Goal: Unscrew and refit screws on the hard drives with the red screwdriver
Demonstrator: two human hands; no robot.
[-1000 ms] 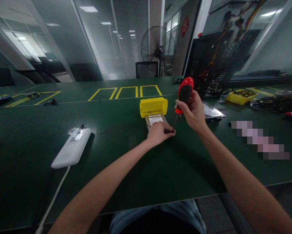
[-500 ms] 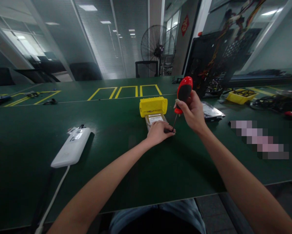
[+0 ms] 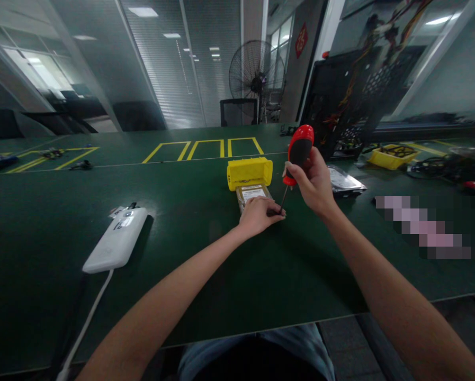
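My right hand [image 3: 314,180] is closed around the red and black handle of a screwdriver [image 3: 302,148]. Its thin shaft slants down to the tip, which ends at the fingertips of my left hand [image 3: 258,214]. That hand lies over the near part of a hard drive [image 3: 253,192] with a white label. Thumb and fingers are pinched about a small dark piece [image 3: 274,212] by the screwdriver tip; its kind is hard to make out. Directly behind the drive, a yellow plastic bin [image 3: 249,173] lies with its opening facing me.
A second hard drive [image 3: 345,181] lies right of my right hand. A white power bank [image 3: 117,239] with a cable is at left. Farther right are a yellow bin [image 3: 392,156] with dark parts, black cables [image 3: 431,167] and an open computer case [image 3: 332,106]. Yellow tape outlines [image 3: 205,150] mark the green table.
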